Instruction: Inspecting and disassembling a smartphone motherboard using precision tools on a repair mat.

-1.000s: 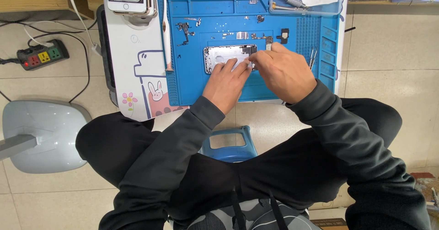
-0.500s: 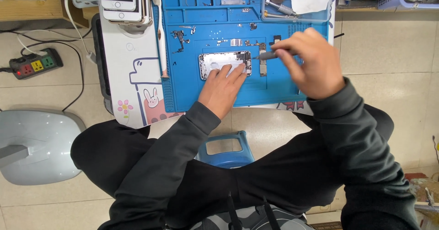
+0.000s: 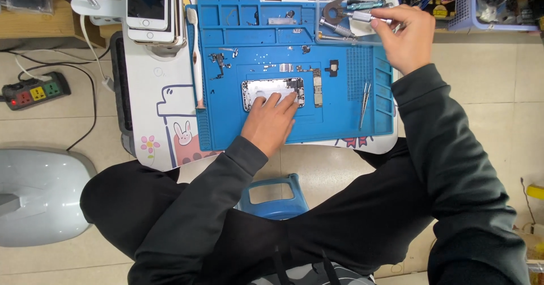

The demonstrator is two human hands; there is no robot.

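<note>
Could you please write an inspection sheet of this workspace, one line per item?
Surface: blue repair mat on a small white table with cartoon prints.
Job's things: opened phone housing on the mat; circuit board beside it; silver screwdriver.
Clutter: tweezers, small loose parts, stacked phones, clear tool tray.
Hands: left hand rests on the housing; right hand grips the screwdriver over the tray.
Cables: power strip with cords on the floor.
Surroundings: tiled floor, blue stool, grey base, basket.
</note>
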